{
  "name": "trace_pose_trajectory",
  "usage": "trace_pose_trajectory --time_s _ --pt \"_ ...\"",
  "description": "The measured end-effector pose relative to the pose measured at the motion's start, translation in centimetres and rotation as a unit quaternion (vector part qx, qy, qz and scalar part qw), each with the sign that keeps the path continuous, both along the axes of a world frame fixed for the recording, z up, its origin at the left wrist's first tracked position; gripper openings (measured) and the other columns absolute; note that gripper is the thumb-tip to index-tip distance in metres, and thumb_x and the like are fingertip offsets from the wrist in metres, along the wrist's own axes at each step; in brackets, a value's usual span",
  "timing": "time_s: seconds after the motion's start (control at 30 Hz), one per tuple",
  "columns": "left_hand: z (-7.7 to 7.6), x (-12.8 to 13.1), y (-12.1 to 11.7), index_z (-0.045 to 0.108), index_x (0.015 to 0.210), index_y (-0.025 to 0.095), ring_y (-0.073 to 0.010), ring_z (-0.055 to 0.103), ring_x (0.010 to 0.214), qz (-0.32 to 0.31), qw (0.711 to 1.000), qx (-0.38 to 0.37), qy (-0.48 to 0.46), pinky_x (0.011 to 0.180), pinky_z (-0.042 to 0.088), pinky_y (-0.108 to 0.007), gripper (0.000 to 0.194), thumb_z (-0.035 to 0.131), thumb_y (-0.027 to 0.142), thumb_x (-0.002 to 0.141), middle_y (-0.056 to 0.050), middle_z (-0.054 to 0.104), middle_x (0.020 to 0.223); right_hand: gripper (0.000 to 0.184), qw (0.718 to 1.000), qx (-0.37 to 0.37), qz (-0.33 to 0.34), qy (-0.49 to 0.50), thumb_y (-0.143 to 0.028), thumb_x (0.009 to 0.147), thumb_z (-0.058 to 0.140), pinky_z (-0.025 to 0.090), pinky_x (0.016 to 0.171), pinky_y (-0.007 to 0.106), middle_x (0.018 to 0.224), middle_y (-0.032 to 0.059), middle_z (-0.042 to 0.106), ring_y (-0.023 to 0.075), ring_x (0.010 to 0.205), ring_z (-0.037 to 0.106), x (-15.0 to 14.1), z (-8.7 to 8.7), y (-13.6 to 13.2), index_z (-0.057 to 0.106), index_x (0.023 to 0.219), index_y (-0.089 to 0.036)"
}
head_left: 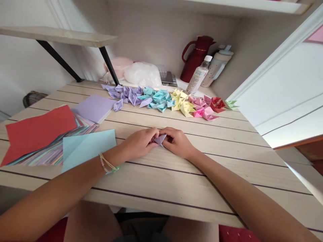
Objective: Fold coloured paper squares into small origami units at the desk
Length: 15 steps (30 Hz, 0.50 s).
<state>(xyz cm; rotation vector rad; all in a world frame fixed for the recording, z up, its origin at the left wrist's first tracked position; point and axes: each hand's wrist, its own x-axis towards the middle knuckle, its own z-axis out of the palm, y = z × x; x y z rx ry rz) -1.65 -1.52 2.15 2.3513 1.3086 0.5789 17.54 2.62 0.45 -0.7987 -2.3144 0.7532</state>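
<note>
Between my two hands, just above the middle of the table, is a small folded piece of purple paper [160, 140]. My left hand [141, 142] pinches its left side, with a beaded bracelet [107, 163] at the wrist. From the other side my right hand [177, 143] grips the same paper, fingers curled over it. Part of the paper is hidden by the fingers. Beyond the hands lies a row of folded paper pieces: purple ones [133, 95], blue ones [160, 99], yellow ones [185, 104] and pink ones [205, 109].
On the left are a stack of coloured sheets [50, 154], a red sheet [41, 127], a purple sheet [93, 108] and a light blue sheet [88, 146]. A plastic bottle [198, 77], a red jug [198, 58] and a tumbler [217, 67] stand behind. A shelf [58, 36] overhangs the back left.
</note>
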Motion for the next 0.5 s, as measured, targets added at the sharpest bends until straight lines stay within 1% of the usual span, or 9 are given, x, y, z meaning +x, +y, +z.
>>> trace_pose_trajectory --time_s 0.1,0.2,0.3,0.4,0.5 --pt "0.2 0.1 -0.3 0.046 0.090 0.020 -0.0183 0.057 0.077 -0.020 0.999 0.032 0.036 0.064 0.042 -0.029 0.012 0.054 0.024 0.082 -0.004 0.060 0.090 0.025 1.000 0.003 0.010 0.000 -0.009 0.073 0.055 0.043 0.066 0.025 0.089 0.0036 0.065 0.0146 0.076 0.058 0.0 0.1 0.0 0.065 0.092 -0.020" --pt "0.4 0.3 -0.6 0.046 0.092 0.019 -0.0203 0.058 0.080 -0.043 0.995 0.064 0.070 0.067 0.043 -0.031 0.021 0.058 0.030 0.080 -0.005 0.060 0.092 0.024 1.000 0.000 0.016 -0.006 -0.010 0.072 0.057 0.044 0.066 0.025 0.090 0.0042 0.065 0.0147 0.075 0.058 0.1 0.2 -0.1 0.064 0.092 -0.019" --pt "0.7 0.4 -1.1 0.047 0.098 0.018 -0.0224 0.058 0.087 -0.064 0.988 0.091 0.108 0.072 0.044 -0.033 0.025 0.058 0.032 0.081 -0.007 0.059 0.096 0.023 1.000 -0.001 0.026 -0.007 -0.012 0.072 0.058 0.046 0.067 0.026 0.092 0.0047 0.065 0.0154 0.076 0.059 0.1 0.2 -0.1 0.064 0.093 -0.019" --pt "0.8 0.7 -1.6 0.046 0.106 0.017 -0.0242 0.057 0.093 -0.069 0.979 0.114 0.152 0.078 0.044 -0.036 0.031 0.058 0.031 0.081 -0.009 0.058 0.102 0.021 0.999 0.001 0.036 -0.003 -0.014 0.074 0.059 0.047 0.071 0.028 0.094 0.0052 0.065 0.0165 0.080 0.060 0.2 0.2 0.0 0.064 0.094 -0.019" --pt "0.9 0.8 -2.1 0.045 0.110 0.015 -0.0257 0.056 0.096 -0.059 0.972 0.129 0.188 0.080 0.044 -0.037 0.036 0.060 0.032 0.080 -0.011 0.057 0.105 0.018 0.999 0.005 0.040 0.000 -0.017 0.076 0.060 0.048 0.072 0.029 0.094 0.0058 0.065 0.0169 0.081 0.061 0.2 0.1 0.0 0.065 0.093 -0.019"
